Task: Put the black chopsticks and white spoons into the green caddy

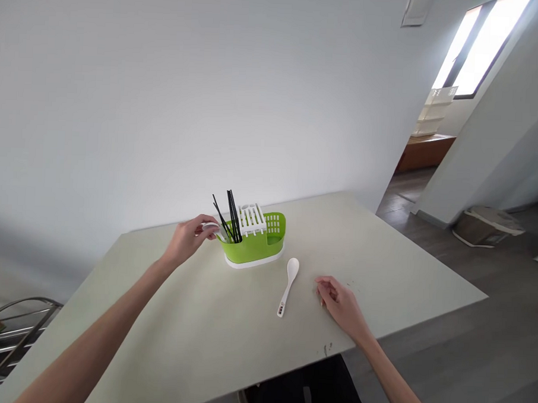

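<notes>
A green cutlery caddy with a white slotted insert stands on the pale table near the wall. Several black chopsticks stick up from its left end. My left hand is at the caddy's left end, fingers closed round a white spoon-like utensil at the rim. A white spoon lies flat on the table in front of the caddy. My right hand rests on the table just right of that spoon, fingers loosely curled and holding nothing.
The table stands against a white wall. A metal rack is at the lower left. To the right, a doorway opens on a wooden floor with a covered bin and a wooden bench.
</notes>
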### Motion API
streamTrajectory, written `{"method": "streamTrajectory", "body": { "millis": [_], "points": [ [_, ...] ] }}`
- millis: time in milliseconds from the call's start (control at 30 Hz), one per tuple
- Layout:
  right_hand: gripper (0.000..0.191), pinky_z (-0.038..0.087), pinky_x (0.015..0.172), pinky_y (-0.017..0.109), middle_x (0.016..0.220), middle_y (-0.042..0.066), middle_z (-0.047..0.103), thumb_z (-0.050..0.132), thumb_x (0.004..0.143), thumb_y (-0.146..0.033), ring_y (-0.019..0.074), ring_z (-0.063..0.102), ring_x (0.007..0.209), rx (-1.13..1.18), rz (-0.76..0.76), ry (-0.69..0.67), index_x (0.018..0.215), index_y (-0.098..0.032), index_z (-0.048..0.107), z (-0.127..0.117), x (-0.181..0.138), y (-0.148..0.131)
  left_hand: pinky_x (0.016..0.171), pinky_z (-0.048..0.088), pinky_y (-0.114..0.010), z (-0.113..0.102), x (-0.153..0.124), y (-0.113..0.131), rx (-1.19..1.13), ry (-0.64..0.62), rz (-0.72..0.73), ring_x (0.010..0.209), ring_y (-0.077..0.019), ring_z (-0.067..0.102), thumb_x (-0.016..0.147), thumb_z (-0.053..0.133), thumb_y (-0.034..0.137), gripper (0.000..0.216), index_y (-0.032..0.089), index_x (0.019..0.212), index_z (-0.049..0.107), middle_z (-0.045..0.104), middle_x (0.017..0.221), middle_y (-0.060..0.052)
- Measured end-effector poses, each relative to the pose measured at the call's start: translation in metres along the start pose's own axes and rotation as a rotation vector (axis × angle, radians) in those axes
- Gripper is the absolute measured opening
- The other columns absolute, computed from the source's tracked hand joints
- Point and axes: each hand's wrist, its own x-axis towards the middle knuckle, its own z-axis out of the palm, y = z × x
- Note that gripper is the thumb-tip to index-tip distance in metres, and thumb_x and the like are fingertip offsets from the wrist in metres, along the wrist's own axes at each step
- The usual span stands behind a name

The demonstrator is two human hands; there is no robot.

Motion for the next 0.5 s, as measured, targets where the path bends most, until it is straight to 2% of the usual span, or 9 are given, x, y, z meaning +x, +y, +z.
{"method": "streamTrajectory", "body": {
  "millis": [233, 400, 500],
  "points": [
    [0.045, 0.050, 0.064, 0.033, 0.084, 0.006, 0.071, 0.050, 0.101, -0.064, 0.0201, 0.062, 0.066, -0.010, 0.008, -0.010, 0.111, -0.023, 0.066, -0.001, -0.001, 0.002, 0.080, 0.059, -0.030, -0.001, 0.001, -0.008, 0.082, -0.193, 0.105, 0.081, -0.0204, 0.077, 0.097, 0.054, 0.063, 0.044, 0.024, 0.106, 0.074, 0.081, 0.098, -0.005],
    [0.043, 0.050, 0.064, 0.033, 0.086, 0.006, 0.073, 0.050, 0.102, -0.062, 0.0197, 0.064, 0.066, -0.019, 0.015, -0.017, 0.112, -0.024, 0.067, -0.002, -0.001, 0.004, 0.089, 0.058, -0.031, -0.006, 0.006, -0.014, 0.190, -0.277, 0.241, 0.098, -0.0226, 0.077, 0.101, 0.049, 0.053, 0.040, 0.030, 0.114, 0.079, 0.081, 0.115, -0.003],
    [0.044, 0.050, 0.064, 0.032, 0.086, 0.005, 0.072, 0.050, 0.102, -0.063, 0.0195, 0.063, 0.066, -0.019, 0.024, -0.016, 0.112, -0.024, 0.066, -0.002, -0.001, 0.003, 0.091, 0.057, -0.033, -0.009, 0.007, -0.019, 0.279, -0.313, 0.274, 0.105, -0.0240, 0.077, 0.102, 0.043, 0.045, 0.041, 0.033, 0.119, 0.078, 0.080, 0.121, -0.001]
  ]
}}
